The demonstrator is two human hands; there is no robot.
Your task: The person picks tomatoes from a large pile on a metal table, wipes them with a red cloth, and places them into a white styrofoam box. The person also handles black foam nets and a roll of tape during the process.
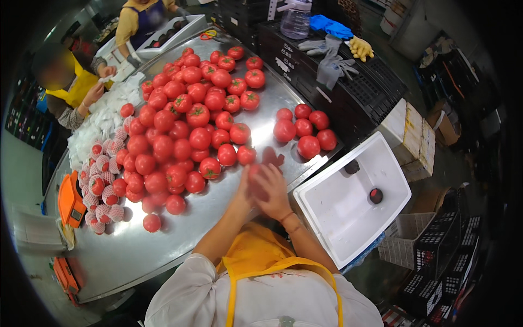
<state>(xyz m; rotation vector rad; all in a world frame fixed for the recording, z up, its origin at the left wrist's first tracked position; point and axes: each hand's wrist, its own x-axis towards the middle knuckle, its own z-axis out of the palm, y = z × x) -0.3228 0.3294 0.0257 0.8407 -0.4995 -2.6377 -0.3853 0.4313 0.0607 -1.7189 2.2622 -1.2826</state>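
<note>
Both hands meet over the near edge of a steel table (220,204), blurred by motion. Between my left hand (244,189) and my right hand (273,192) is a red tomato (255,170), partly covered by the fingers. A large heap of loose tomatoes (179,135) spreads to the left and ahead. Off to the right, several tomatoes (303,127) form a small separate group. A white foam box (335,220) stands by my right arm. Inside it lie a dark-wrapped round item with red showing (376,196) and another dark-wrapped item (352,166).
Tomatoes in white foam nets (102,184) lie at left, beside a pile of white nets (106,110) and an orange scale (71,200). Two people work across the table. Black crates (347,102) hold gloves (333,61) and a jug (296,20). Orange-handled scissors (208,35) lie far back.
</note>
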